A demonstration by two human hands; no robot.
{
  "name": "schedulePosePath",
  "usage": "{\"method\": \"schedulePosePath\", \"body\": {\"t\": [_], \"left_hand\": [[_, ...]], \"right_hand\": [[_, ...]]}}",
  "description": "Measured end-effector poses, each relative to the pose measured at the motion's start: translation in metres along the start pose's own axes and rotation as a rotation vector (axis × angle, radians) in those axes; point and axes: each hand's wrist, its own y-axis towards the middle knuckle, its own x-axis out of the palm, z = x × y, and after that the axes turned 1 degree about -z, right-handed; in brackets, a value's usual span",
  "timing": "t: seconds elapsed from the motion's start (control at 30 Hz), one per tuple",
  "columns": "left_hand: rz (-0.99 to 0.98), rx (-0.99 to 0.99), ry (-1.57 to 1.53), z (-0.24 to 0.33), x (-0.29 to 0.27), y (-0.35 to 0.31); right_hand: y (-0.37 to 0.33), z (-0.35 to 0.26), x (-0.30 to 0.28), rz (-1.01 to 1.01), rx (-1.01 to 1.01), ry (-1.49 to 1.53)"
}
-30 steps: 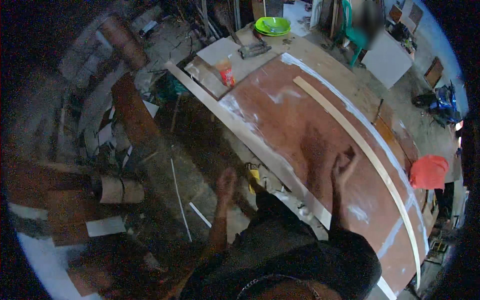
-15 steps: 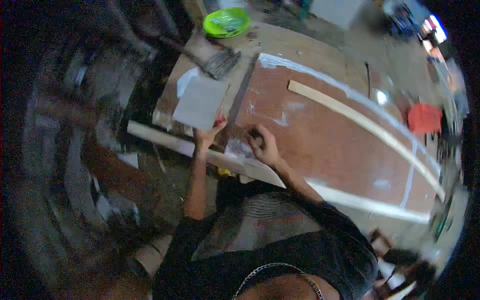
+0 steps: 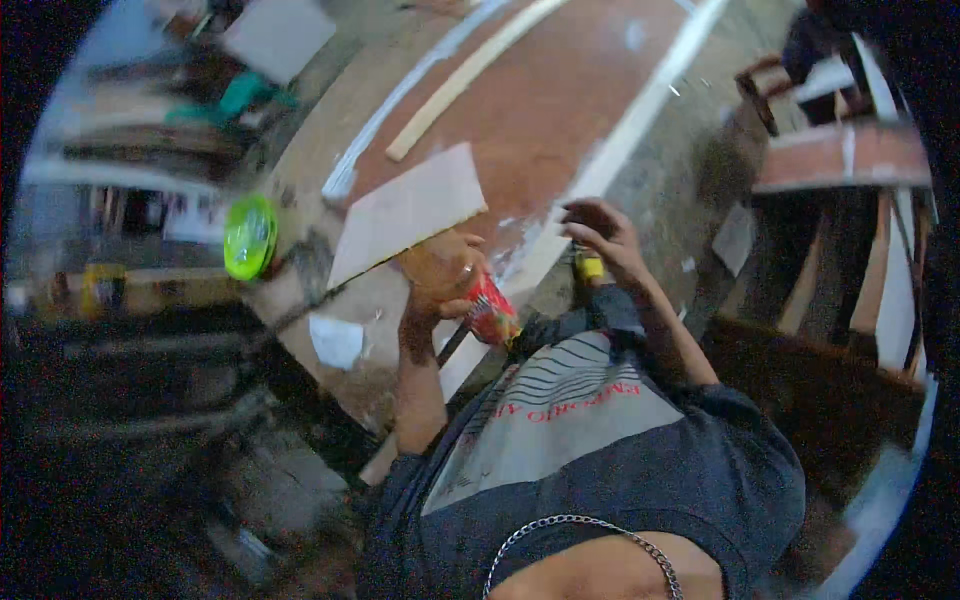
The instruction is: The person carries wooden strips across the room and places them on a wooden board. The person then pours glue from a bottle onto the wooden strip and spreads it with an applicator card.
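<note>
My left hand (image 3: 445,280) is closed around a small red packet (image 3: 490,308) with coloured print. The same hand holds a pale flat board (image 3: 410,215), tilted over the near end of the reddish-brown panel (image 3: 540,100). Part of the grip is hidden behind the board and blurred. To the right, my right hand (image 3: 610,238) is raised near the panel's white edge strip (image 3: 640,125). Its fingers are bent, thumb apart, and I see nothing between them. Just below that hand is a small yellow object (image 3: 591,267), its kind unclear.
A long pale wood strip (image 3: 470,75) lies along the panel. Bright green dishes (image 3: 250,237) stand on the table's left part, with a white sheet (image 3: 337,342) nearer me. At the far right, another person (image 3: 820,65) is near a reddish board (image 3: 840,158) and upright wooden pieces.
The view has swung round, so the panel now runs away from me. The left hand's board has tilted and the red packet shows more. My right hand has lifted off the panel's near end.
</note>
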Motion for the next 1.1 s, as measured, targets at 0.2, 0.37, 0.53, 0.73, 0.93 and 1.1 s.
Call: {"method": "schedulePosePath", "body": {"t": [0.2,0.37,0.53,0.73,0.93,1.1], "left_hand": [[-0.665,-0.182,-0.778,-0.024,0.094,0.127],[-0.711,-0.341,-1.06,-0.015,0.187,0.209],[-0.703,-0.489,-1.295,-0.022,0.261,0.278],[-0.915,-0.762,-0.571,-0.106,0.263,0.393],[-0.68,-0.686,-0.647,-0.102,0.294,0.491],[-0.332,-0.514,-0.468,-0.137,0.352,0.612]], "right_hand": [[0.073,-0.009,-0.022,-0.137,-0.247,0.434],[0.111,-0.008,-0.158,-0.048,-0.529,0.238],[0.083,-0.02,-0.288,0.194,-0.604,-0.119],[0.021,-0.044,-0.448,0.863,-0.516,-0.557],[-0.024,-0.052,-0.514,1.414,-0.359,-0.163],[0.033,0.016,-0.556,1.423,-0.029,0.011]]}}
